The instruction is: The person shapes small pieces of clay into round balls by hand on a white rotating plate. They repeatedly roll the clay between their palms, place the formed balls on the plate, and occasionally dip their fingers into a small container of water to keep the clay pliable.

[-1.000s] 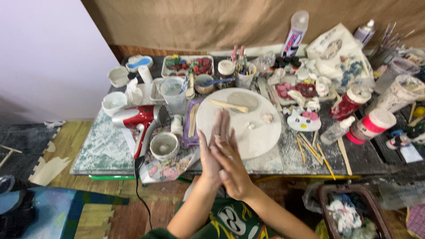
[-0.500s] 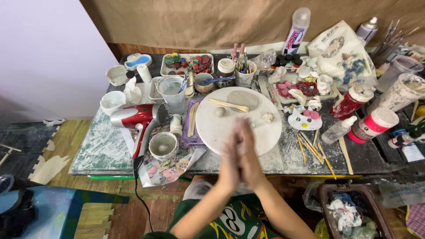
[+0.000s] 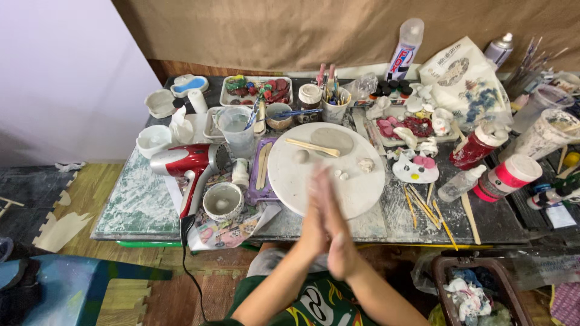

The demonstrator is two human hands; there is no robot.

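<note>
I see left hand (image 3: pixel 315 226) and right hand (image 3: pixel 338 241) pressed palm to palm, grip contents unclear, before the round white board (image 3: pixel 326 181); red hairdryer (image 3: pixel 184 163) left.

We saw the left hand (image 3: pixel 315 224) and the right hand (image 3: pixel 338 232) pressed flat together, palm against palm, fingers (image 3: pixel 321 187) pointing away from the body and blurred. They hovered just over the near rim of the round white board (image 3: pixel 362 187), apart from it. Whether anything lay between the palms, we could not tell.
</note>
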